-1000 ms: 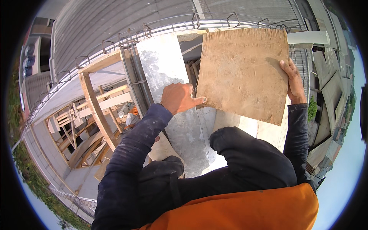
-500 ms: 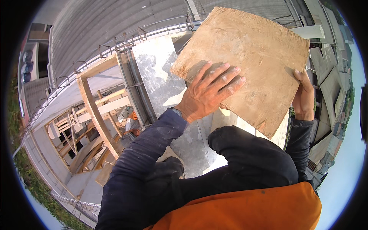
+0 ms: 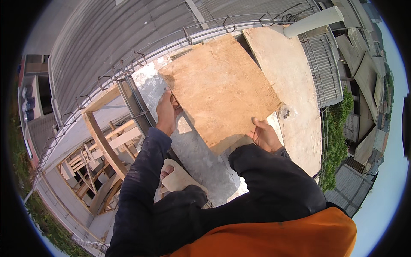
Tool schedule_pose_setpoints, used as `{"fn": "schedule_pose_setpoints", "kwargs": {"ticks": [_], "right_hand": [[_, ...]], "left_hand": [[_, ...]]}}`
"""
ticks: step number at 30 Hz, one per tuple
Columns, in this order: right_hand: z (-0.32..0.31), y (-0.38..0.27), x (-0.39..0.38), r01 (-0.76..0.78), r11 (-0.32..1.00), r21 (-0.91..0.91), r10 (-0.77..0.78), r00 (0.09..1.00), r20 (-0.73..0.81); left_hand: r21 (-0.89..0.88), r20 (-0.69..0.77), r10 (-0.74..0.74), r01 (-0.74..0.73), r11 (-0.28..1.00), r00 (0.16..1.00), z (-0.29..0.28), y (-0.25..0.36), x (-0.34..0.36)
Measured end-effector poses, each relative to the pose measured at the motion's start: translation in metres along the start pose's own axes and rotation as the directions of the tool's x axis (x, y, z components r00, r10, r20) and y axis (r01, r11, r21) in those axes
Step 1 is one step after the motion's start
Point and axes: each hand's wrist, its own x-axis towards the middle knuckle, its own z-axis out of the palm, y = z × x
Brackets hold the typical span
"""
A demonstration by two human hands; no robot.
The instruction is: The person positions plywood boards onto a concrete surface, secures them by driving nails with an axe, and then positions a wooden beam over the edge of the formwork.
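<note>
Item: one square-cut plywood sheet (image 3: 218, 90), splintered at its right edge, held askew above a grey-smeared board (image 3: 209, 169); contact between them I cannot tell. My left hand (image 3: 166, 113): gripping the left edge, fingers tucked behind. My right hand (image 3: 266, 136): clamped on the lower right edge, thumb on top. Grips set on opposite edges, likely for balance and turning control. Alongside, right: pale plywood panel (image 3: 295, 90), white pipe (image 3: 314, 21) at its far end.
</note>
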Motion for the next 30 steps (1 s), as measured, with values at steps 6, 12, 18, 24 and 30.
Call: {"fn": "schedule_pose_setpoints", "kwargs": {"ticks": [6, 12, 18, 24, 30], "right_hand": [[-0.003, 0.003, 0.011, 0.031, 0.998, -0.047, -0.032, 0.999, -0.016], [0.022, -0.068, -0.063, 0.422, 0.734, -0.532, -0.496, 0.868, 0.003], [0.092, -0.107, -0.093, 0.581, -0.255, -0.773, -0.590, 0.539, 0.601], [0.048, -0.080, -0.051, 0.480, -0.593, -0.647, -0.360, 0.561, 0.745], [0.014, -0.038, -0.054, 0.286, -0.243, -0.927, -0.455, 0.811, 0.369]], "left_hand": [[0.175, 0.017, 0.042, -0.044, 0.984, 0.999, -0.007, -0.002, 0.004], [0.529, 0.142, 0.433, -0.438, 0.727, 0.890, 0.045, 0.001, -0.031], [-0.316, 0.678, 0.247, -0.029, 0.948, 0.693, 0.096, 0.083, -0.100], [-0.206, 0.405, -0.076, 0.172, 0.963, 0.911, 0.089, 0.065, -0.075], [-0.224, 0.325, -0.140, 0.220, 0.949, 0.935, 0.011, -0.021, -0.005]]}}
